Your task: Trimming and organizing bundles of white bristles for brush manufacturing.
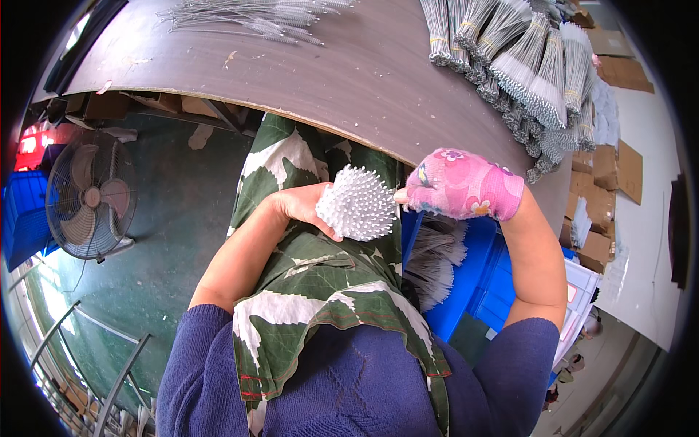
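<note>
Over my lap, my bare left hand is wrapped round a bundle of thin wire brushes. The ends facing up are a dense round cluster of small white tips; the shafts below are hidden. Close by the bundle's right side is my right hand, in a pink flowered glove with bare fingertips. Its fingers are curled in and closed, with one fingertip pointing at the bundle's edge. Whether they pinch a single brush cannot be made out.
A brown curved table lies ahead, with loose wire brushes at its far left and banded brush bundles piled right. Beside my right leg, a blue crate holds more brushes. A floor fan stands left; cardboard boxes sit right.
</note>
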`<state>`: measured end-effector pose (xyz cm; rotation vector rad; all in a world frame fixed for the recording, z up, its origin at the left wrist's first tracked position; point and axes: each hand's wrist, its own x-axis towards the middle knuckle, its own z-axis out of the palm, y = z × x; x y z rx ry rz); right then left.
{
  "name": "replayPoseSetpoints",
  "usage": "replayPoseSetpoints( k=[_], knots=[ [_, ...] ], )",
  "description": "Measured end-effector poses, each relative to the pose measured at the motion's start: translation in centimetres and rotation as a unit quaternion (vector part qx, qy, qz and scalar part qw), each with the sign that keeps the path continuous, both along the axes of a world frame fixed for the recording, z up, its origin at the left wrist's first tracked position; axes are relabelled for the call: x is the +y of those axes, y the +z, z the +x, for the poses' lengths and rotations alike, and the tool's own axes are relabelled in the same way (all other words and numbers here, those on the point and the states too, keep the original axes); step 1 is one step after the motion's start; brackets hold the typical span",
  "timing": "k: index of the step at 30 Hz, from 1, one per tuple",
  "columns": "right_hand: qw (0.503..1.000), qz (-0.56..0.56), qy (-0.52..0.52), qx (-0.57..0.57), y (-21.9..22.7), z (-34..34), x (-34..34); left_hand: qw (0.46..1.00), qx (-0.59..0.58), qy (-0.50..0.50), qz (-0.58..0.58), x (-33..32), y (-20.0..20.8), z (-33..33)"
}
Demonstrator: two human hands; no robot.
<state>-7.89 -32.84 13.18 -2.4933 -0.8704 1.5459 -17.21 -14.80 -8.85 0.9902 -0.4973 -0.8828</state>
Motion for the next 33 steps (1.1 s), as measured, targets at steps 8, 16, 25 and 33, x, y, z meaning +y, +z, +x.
replayPoseSetpoints(
  k=[8,16,25,33],
  knots=[
    [0.99,-0.028,0.099,-0.095,0.7,-1.0,0.9,0.999,0.035,-0.023,-0.015,-0.1,-0.2,0.0],
    [0.991,0.031,-0.125,0.025,0.7,-1.5,-2.2,1.0,0.007,-0.001,-0.021,-0.4,-0.5,0.0],
    [0.984,0.07,-0.156,0.044,-1.2,-2.6,-3.2,1.0,0.014,-0.003,-0.006,-0.1,-0.2,-0.1],
    [0.973,0.067,-0.214,0.057,-0.7,-3.0,-2.6,1.0,0.01,-0.002,0.012,0.0,-0.2,0.0]
  ],
)
